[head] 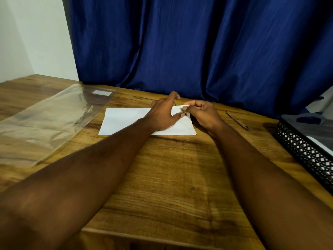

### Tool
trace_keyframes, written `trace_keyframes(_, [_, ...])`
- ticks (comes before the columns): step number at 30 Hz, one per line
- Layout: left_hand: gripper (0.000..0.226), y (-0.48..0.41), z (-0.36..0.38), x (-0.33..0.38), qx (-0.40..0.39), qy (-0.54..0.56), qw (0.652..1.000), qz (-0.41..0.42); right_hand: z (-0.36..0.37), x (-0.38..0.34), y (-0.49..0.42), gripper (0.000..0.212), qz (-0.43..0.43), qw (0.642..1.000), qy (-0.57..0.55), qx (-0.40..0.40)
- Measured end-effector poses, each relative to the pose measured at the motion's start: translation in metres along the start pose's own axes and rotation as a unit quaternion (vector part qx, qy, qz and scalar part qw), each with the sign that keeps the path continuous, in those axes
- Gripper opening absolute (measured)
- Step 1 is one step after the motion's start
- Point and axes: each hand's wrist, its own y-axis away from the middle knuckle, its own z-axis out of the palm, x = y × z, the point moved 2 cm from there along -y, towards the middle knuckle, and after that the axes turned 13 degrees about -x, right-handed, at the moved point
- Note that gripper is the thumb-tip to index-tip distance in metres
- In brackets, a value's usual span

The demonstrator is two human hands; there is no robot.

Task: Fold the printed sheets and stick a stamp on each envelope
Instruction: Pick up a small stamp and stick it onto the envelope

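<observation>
Centre frame: one envelope (124, 120), one stamp (182, 110), and two hands, a left hand (162, 116) and a right hand (203, 114). One pen (237, 120) right of centre, one plastic sleeve (50, 120) left, one mesh tray (302, 150) far right.

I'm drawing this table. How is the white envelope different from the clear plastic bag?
The envelope is white and hides the wood; the plastic bag is see-through. The envelope looks smaller than the plastic bag. The left hand presses the envelope and the right hand pinches a stamp there; nothing touches the plastic bag. Both lie flat on the table.
</observation>
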Motion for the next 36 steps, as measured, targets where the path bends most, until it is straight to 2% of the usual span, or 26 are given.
trace_keyframes(3, [0.057,0.001,0.001,-0.001,-0.009,0.009,1.000,0.008,0.001,0.003,0.000,0.028,-0.003,1.000,0.002,-0.019])
trace_keyframes(10, [0.061,0.001,0.002,-0.003,-0.017,0.014,1.000,0.005,0.001,0.008,-0.004,0.014,-0.013,0.998,0.052,0.017])
trace_keyframes(13, [0.061,0.001,0.003,-0.002,-0.016,0.014,1.000,0.011,0.000,0.012,-0.007,0.015,-0.011,0.998,0.058,0.024])
trace_keyframes(19, [0.064,-0.001,0.003,-0.003,-0.015,0.016,1.000,0.018,0.001,0.011,-0.009,0.014,-0.012,0.995,0.097,0.019])
trace_keyframes(23, [0.064,-0.002,0.004,-0.005,-0.014,0.014,1.000,0.023,0.002,0.009,-0.008,0.010,-0.013,0.998,0.068,0.001])
trace_keyframes(36, [0.067,-0.001,0.003,-0.004,-0.012,0.038,0.998,0.039,-0.002,0.013,-0.009,0.012,-0.036,0.989,0.143,-0.024])
